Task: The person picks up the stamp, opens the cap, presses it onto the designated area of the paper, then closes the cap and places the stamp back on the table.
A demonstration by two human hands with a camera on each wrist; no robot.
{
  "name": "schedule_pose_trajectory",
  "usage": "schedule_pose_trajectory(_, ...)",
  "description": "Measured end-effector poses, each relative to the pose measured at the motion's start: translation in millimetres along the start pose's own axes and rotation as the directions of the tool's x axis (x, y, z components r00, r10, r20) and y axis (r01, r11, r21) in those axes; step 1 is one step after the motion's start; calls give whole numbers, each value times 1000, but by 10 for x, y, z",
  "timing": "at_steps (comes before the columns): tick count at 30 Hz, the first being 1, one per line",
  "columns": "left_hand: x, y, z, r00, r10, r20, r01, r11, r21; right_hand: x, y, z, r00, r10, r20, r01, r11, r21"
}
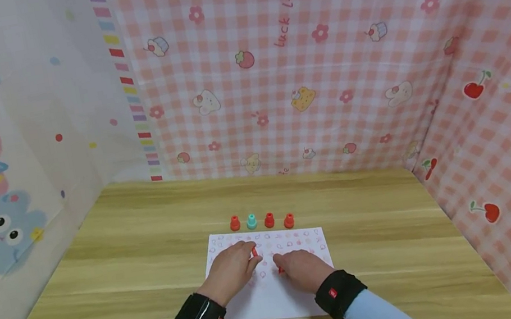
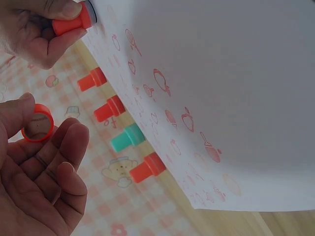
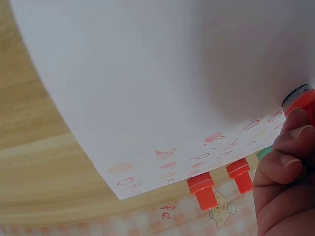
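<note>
A white sheet of paper point(image 1: 270, 302) lies on the table, its upper part covered with small red and orange printed pictures. Over its left half, my left hand point(image 1: 231, 269) holds a small round red cap point(image 2: 38, 127) between thumb and fingers, a stitched ball picture showing inside its rim. My right hand point(image 1: 304, 269) grips a red stamp point(image 2: 70, 24), its grey end facing the paper. In the right wrist view that stamp point(image 3: 301, 101) sits close over the sheet, partly covered by the fingers.
Beyond the sheet's far edge stand three red stamps point(image 1: 235, 223) and a teal stamp point(image 1: 251, 221) in a row. The wooden table point(image 1: 151, 269) meets a checked cloth point(image 1: 273, 82) at the back and right, and a cartoon-printed cloth point(image 1: 36, 107) at the left.
</note>
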State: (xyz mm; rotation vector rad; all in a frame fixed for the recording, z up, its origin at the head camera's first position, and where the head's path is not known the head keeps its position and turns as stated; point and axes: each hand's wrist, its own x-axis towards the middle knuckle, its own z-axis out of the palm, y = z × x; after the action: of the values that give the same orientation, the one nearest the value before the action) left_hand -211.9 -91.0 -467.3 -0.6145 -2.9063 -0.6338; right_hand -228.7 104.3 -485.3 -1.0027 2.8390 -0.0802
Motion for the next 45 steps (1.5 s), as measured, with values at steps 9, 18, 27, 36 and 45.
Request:
schedule_pose_trajectory(9,-20,11,3,1000,16,-1,-16,1000,17,-14,7,-7,1000,-20,6,20,1000,-5)
schedule_pose_trajectory(18,-19,8,-4,1000,8,6,-8,1000,21,-15,26,15,1000,-11,-6,11,1000,1)
schedule_pose_trajectory(27,-35,0,8,1000,18,-5,-18,999,27,-37,25,13,1000,-6,-3,6,1000,9)
schedule_pose_trajectory(36,-31,-11,-11,999,32,-20,-32,999,15,-18,16,2,1000,5,-14,-5,1000,22)
schedule_pose_trajectory(45,-23,-11,-29,999,51,-13,-51,998,26,-66,95,-81,993,80,-88,-60,976,210)
